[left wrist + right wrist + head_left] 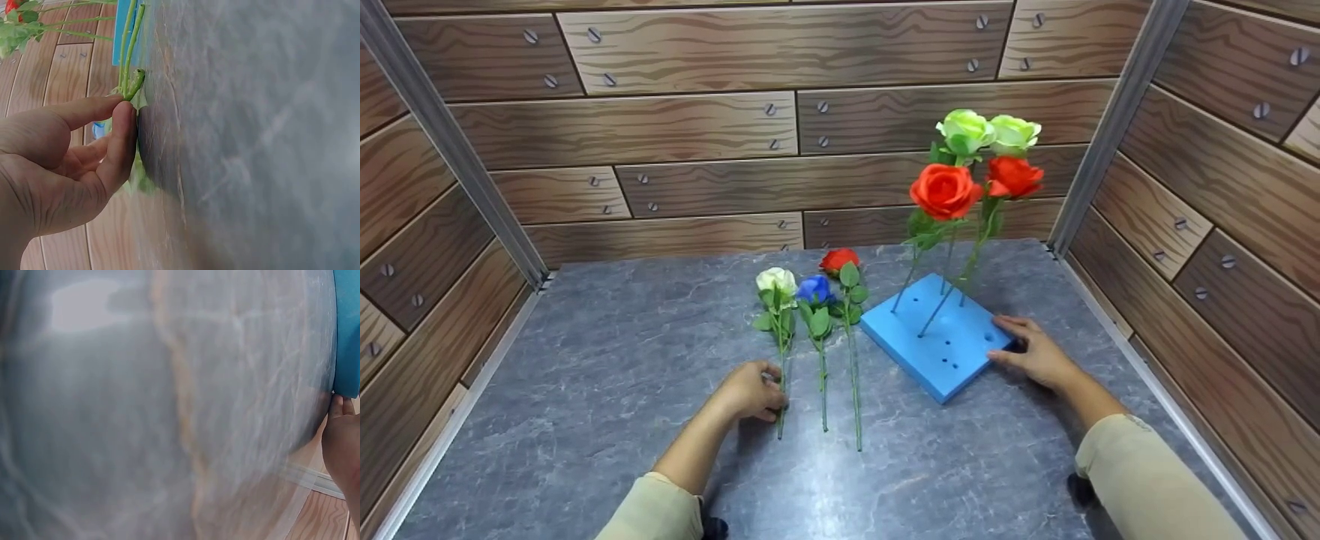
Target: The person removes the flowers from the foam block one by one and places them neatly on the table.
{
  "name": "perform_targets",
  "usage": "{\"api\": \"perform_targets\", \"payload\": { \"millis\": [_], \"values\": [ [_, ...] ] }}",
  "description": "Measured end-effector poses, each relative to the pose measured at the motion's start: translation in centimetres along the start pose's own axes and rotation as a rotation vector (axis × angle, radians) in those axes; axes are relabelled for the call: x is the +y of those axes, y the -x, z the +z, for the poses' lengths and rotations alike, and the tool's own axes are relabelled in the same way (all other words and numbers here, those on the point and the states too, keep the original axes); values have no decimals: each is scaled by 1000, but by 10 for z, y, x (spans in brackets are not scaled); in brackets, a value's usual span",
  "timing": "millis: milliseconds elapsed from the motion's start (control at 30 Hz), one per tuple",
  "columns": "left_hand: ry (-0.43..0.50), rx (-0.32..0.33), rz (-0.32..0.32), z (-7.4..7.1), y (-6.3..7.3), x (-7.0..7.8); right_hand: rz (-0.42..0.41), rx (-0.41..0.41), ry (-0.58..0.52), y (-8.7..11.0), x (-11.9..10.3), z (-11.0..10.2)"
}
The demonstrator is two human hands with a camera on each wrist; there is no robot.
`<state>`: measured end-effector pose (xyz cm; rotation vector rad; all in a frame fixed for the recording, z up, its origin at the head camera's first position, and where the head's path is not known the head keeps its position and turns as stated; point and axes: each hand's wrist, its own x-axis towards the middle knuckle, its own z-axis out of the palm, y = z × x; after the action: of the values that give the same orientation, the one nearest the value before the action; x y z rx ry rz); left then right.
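In the head view, my left hand [754, 390] pinches the lower stem of a white rose [776, 282] lying on the table. The left wrist view shows the thumb and a finger on the green stem [135, 84], near its cut end. A blue rose [814, 289] and a red rose [838, 261] lie to its right, stems toward me. My right hand [1039, 356] holds the right corner of a blue block [900, 352] with holes, thumb and fingers on either side. Two red roses [945, 192] and two pale green roses [964, 130] stand upright in the block.
The grey marbled table [622, 375] has wood-patterned walls [697, 127] at the back and both sides. Metal rails [465, 142] run up the corners. The standing roses rise high above the block in front of the back wall.
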<state>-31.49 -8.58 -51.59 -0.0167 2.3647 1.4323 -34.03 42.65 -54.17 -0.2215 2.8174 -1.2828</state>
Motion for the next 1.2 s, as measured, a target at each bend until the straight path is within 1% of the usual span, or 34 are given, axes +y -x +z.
{"api": "perform_targets", "payload": {
  "millis": [167,300,467,600,700,767,833,1067,1200],
  "values": [
    [1,4,3,1,-1,0,22,-5,-1,1,1,0],
    [-27,16,17,1,-1,2,32,-6,-3,0,3,0],
    [-75,47,30,0,-2,3,35,-8,-4,1,4,-1],
    [-78,72,35,-1,-1,5,32,-6,-18,0,4,0],
    [-97,93,54,-1,-1,9,31,-7,-39,1,3,0],
    [-110,103,79,-1,-1,12,35,-8,-55,1,3,0],
    [-108,105,96,0,-2,14,40,-7,-65,1,2,1],
    [-25,63,145,8,-7,19,51,-7,-71,1,1,1],
    [6,46,170,13,-8,22,57,-8,-73,1,1,1]
  ]
}}
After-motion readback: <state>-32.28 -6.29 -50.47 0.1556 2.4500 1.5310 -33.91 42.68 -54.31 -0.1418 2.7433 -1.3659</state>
